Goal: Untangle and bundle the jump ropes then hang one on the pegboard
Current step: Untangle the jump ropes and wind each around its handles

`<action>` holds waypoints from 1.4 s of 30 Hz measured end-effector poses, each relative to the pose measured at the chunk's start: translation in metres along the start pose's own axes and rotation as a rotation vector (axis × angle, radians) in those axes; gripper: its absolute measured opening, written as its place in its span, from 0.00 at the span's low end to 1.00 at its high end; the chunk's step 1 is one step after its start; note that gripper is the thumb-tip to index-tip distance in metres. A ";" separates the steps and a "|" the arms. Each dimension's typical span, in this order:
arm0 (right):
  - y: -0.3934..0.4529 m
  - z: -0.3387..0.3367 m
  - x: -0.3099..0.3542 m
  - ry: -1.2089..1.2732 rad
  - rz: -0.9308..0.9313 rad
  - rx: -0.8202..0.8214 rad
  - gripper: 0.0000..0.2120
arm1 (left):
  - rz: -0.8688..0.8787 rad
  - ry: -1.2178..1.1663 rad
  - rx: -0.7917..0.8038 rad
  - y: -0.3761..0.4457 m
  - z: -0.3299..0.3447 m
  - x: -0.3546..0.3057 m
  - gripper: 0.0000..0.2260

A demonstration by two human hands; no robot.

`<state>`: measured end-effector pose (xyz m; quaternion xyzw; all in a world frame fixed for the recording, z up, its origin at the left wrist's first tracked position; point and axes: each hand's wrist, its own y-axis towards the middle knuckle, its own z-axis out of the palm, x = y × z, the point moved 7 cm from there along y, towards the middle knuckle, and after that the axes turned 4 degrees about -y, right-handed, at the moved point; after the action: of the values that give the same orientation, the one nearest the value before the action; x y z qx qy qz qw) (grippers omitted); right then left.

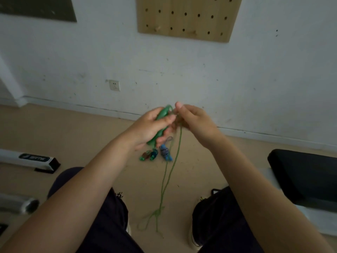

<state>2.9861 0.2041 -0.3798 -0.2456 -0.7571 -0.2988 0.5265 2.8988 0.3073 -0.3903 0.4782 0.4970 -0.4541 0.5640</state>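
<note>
We look down on our left hand (149, 128), fingers curled around the smooth green plastic handles (161, 125) of a jump rope. Our right hand (194, 119) pinches its thin green cord (175, 161) just beside them; the cord hangs to the tan floor (91, 136) and ends in loose loops between our feet. Two small bundled ropes (157, 153) lie on the floor below the hands. A wooden pegboard (187, 17) with round holes hangs on the white wall.

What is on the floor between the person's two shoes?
In the head view, the green rope hangs from the hands and trails between the left shoe and right shoe, its tangled end lying on the tan floor.
</note>
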 end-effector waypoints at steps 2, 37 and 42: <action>-0.004 0.004 -0.013 -0.027 0.071 0.062 0.20 | 0.089 -0.149 -0.221 0.004 -0.032 -0.009 0.08; 0.057 0.000 -0.140 -0.063 0.118 0.010 0.09 | -0.463 0.112 0.248 0.062 -0.043 0.164 0.18; 0.060 -0.009 -0.159 0.067 0.237 -0.073 0.05 | -0.303 -0.102 -0.019 0.076 -0.061 0.157 0.12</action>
<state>3.0853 0.2307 -0.5153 -0.3423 -0.6933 -0.2697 0.5740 2.9807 0.3716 -0.5425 0.3688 0.5383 -0.5530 0.5181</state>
